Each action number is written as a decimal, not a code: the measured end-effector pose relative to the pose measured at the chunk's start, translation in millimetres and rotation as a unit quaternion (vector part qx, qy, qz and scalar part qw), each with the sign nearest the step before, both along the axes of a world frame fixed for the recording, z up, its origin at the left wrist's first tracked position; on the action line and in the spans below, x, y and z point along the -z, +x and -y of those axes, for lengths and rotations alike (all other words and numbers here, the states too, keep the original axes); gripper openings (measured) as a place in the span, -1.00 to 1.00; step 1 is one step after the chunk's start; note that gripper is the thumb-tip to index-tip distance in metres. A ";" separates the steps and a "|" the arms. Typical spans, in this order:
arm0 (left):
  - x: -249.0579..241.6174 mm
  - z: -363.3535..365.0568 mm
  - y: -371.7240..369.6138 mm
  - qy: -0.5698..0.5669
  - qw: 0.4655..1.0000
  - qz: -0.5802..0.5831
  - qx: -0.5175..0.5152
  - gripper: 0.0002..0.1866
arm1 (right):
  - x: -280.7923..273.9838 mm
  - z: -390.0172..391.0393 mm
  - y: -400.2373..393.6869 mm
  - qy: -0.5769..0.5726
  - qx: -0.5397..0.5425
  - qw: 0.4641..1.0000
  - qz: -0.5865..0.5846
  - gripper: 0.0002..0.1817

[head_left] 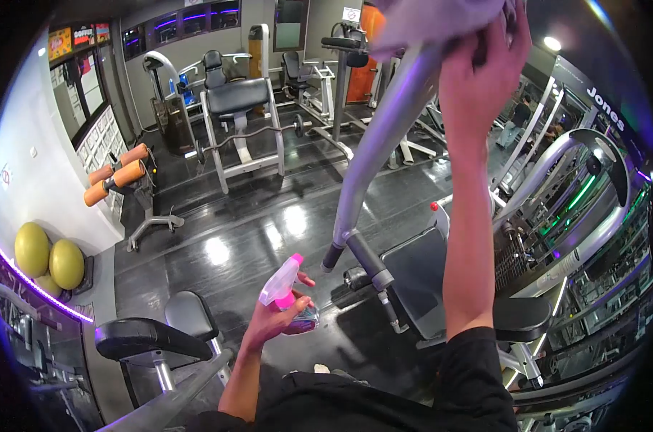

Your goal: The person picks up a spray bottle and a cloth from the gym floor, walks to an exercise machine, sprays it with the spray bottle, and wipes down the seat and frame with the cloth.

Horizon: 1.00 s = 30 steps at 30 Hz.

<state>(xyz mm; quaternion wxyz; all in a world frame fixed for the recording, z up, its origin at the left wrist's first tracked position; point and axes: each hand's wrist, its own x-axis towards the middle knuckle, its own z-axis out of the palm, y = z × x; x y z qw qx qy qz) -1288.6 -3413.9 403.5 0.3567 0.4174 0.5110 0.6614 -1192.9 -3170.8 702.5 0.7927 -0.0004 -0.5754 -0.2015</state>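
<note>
My left hand (266, 325) is wrapped round a small spray bottle (282, 283) with a clear and pink trigger head and a transparent body. The bottle stands roughly upright, low in front of my body. At the top of the view, my right hand (480, 90) is raised and presses a light purple-grey cloth (431, 23) against the upper part of a thick grey metal machine arm (377, 144). The cloth covers part of the tube, and some of my fingertips are hidden by it. A black handle grip (368, 259) sits at the arm's lower end.
Beneath the arm is a black padded seat (413, 281). Black pads (150, 338) stand at lower left. Farther off are a bench with a curl barbell (251, 135), a stand with orange rollers (118, 180), and yellow exercise balls (66, 263). A person (515, 121) appears at far right.
</note>
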 end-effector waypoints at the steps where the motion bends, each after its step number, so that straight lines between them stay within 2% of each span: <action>1: -1.4 0.7 0.6 -0.001 1.000 0.010 0.001 -0.44 | 11.7 5.0 4.0 -0.002 0.019 1.000 0.017 -0.60; 6: 5.4 -1.5 -0.2 -0.006 1.000 0.003 0.006 -0.43 | 84.8 -10.3 8.5 -0.041 -0.056 0.995 0.073 -0.62; 8: 17.3 -1.5 -3.6 -0.035 0.998 0.025 0.042 -0.44 | 109.1 -8.4 12.7 -0.045 -0.090 0.991 0.087 -0.62; 10: 17.0 -2.9 1.1 -0.019 0.999 0.034 0.038 -0.49 | 127.1 4.2 16.5 -0.117 -0.180 0.967 0.136 -0.62; 11: 16.5 -3.9 2.9 -0.002 0.999 0.042 0.034 -0.54 | 131.6 13.1 11.1 -0.171 -0.267 0.943 0.100 -0.68; 12: 16.8 -4.4 3.3 -0.004 0.998 0.042 0.036 -0.54 | 136.1 15.3 8.4 -0.173 -0.266 0.943 0.099 -0.68; 14: 18.0 -5.0 3.9 -0.014 0.998 0.043 0.034 -0.54 | 146.1 16.1 3.4 -0.246 -0.172 0.950 0.081 -0.76; 15: 19.6 -4.4 3.4 -0.017 0.998 0.042 0.035 -0.54 | 147.6 19.3 -3.9 -0.284 -0.186 0.939 0.050 -0.74; 16: 21.9 -3.6 2.6 -0.018 0.999 0.034 0.034 -0.53 | 154.4 16.2 -5.0 -0.285 -0.185 0.939 0.049 -0.74; 19: 20.1 0.6 4.4 -0.026 0.999 0.040 0.024 -0.51 | 197.4 8.3 -6.5 -0.246 -0.076 0.957 0.135 -0.67; 20: 18.6 1.6 5.4 -0.031 0.998 0.053 0.017 -0.50 | 214.9 9.1 -4.7 -0.247 -0.076 0.956 0.136 -0.67; 22: 17.8 2.0 5.2 -0.022 0.998 0.050 0.017 -0.49 | 249.4 8.7 -1.6 -0.365 -0.094 0.892 0.249 -0.63; 25: 18.2 1.9 4.3 -0.025 0.999 0.034 0.020 -0.47 | 275.4 5.1 6.0 -0.488 -0.114 0.812 0.300 -0.63; 26: 18.9 1.7 4.3 -0.034 0.999 0.020 0.022 -0.47 | 279.2 2.2 11.3 -0.492 -0.113 0.809 0.300 -0.63; 28: 21.4 1.4 5.1 -0.034 0.999 0.023 0.029 -0.48 | 279.1 0.5 19.6 -0.544 -0.143 0.745 0.359 -0.63; 30: 23.3 1.9 7.9 -0.036 0.998 0.025 0.038 -0.49 | 294.8 -6.4 26.6 -0.557 -0.134 0.730 0.371 -0.65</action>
